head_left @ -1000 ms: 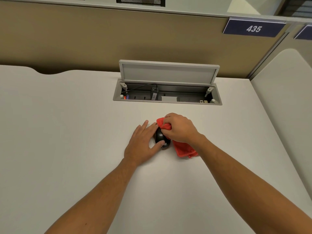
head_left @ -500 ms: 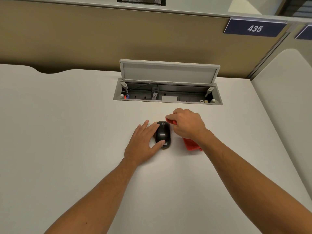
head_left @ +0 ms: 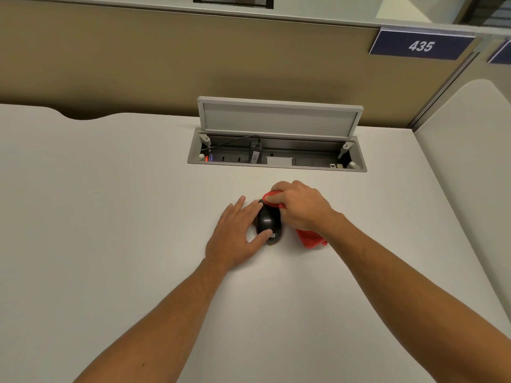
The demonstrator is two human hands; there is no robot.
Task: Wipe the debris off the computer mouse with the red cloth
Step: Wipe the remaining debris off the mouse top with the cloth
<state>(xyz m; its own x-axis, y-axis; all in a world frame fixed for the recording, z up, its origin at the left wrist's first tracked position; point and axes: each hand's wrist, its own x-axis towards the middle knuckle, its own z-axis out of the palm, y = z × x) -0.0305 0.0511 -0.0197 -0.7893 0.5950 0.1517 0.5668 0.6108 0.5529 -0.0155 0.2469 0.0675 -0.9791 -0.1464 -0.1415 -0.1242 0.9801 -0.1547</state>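
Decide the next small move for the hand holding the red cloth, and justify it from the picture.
Probably drag the red cloth back along the mouse: the right hand presses it at the far end, the left hand steadies the mouse, and specks lie by its near end.

One head-worn view looks forward and down at the desk [head_left: 110, 217]
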